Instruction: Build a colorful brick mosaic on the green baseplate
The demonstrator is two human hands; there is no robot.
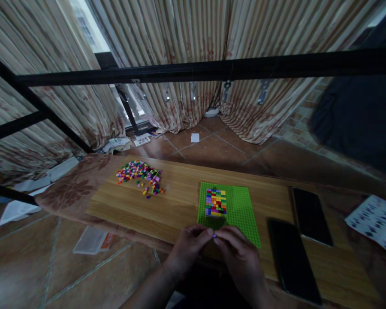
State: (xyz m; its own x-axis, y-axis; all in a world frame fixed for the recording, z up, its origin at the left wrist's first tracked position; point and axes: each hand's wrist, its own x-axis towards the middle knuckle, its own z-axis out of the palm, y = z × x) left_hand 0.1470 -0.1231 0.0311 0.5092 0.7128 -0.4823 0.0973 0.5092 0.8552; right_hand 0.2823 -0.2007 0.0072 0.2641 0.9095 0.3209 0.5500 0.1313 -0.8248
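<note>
A small purple toy brick (214,235) shows between the fingertips of both my hands at the near edge of the board. My left hand (191,243) is closed, its thumb and fingertip pressed at the brick's left side. From the right, my right hand (238,246) pinches the same brick. Just beyond my fingers lies a green studded baseplate (239,208), its near edge partly covered by my hands. On its left half stands a block of multicoloured bricks (216,201) set in rows.
Loose coloured bricks (138,171) lie in a heap on the left of the wooden board (176,206). Two dark phone-like slabs (294,259) rest at the right. A black rail (193,73) crosses beyond the board. A clear plastic box (89,241) is on the tiled floor.
</note>
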